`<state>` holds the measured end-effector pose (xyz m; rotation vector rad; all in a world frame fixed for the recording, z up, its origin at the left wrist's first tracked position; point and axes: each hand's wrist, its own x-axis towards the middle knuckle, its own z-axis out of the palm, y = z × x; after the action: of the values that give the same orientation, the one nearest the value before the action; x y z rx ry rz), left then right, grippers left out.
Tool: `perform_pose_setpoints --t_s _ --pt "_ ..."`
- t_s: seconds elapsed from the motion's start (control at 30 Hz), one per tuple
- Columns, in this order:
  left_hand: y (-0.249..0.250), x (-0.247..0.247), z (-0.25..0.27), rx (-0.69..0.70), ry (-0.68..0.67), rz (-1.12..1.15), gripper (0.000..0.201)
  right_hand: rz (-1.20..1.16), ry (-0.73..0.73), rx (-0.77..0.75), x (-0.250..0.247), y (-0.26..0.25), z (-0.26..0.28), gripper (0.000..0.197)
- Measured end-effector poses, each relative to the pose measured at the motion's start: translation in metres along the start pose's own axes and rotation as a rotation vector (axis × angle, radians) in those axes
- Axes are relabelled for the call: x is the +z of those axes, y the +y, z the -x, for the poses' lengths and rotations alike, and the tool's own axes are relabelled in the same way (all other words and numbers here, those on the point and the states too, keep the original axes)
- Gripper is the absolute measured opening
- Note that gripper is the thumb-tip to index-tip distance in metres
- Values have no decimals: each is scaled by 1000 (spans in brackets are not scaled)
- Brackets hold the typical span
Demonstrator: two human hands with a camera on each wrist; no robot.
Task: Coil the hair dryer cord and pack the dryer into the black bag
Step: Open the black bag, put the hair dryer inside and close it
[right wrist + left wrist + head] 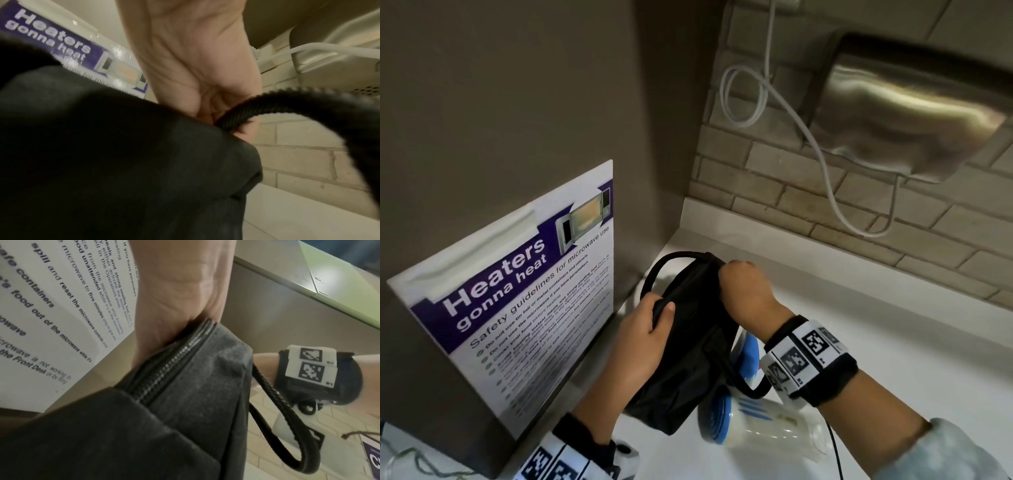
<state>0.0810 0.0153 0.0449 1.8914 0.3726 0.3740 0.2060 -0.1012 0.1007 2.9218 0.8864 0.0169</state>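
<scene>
Right now your left hand (643,329) pinches the zip edge of the black bag (688,356) and your right hand (748,291) is curled round the far rim by the strap, both clamped on cloth, holding it above the white counter (893,335). The bag looks soft and limp, so it will likely sag unless you hold the mouth apart at the stiffer zip seam. The hair dryer (753,421) lies on the counter just under the bag (rigid, smooth plastic, probably slippery): take it by the handle, not the thin cord (834,445).

left hand (643,329) clenched, right hand (748,291) seemingly fisted
</scene>
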Motion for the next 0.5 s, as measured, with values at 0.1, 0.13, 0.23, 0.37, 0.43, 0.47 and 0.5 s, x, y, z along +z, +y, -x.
perform_pose_setpoints --t_s 0.1,0.13,0.23,0.37,0.43,0.47,0.5 --pt "1 -3 -2 -21 30 7 22 -90 117 -54 -2 -5 9 15" --pt "1 -4 -4 -37 43 16 23 -121 143 -85 -5 -10 14 14" --pt "0 -2 -10 -82 68 67 23 -195 237 -234 -12 -35 39 11" --pt "-1 -5 -7 -116 5 207 32 -218 363 -423 -9 -65 75 9" --pt "3 -13 -5 -145 -96 317 25 -229 363 -516 0 -79 90 10" --pt "4 -16 -6 -128 -114 259 23 -216 392 -575 9 -86 96 16" --pt "2 -18 -9 -97 -97 150 23 -223 403 -635 21 -92 100 20"
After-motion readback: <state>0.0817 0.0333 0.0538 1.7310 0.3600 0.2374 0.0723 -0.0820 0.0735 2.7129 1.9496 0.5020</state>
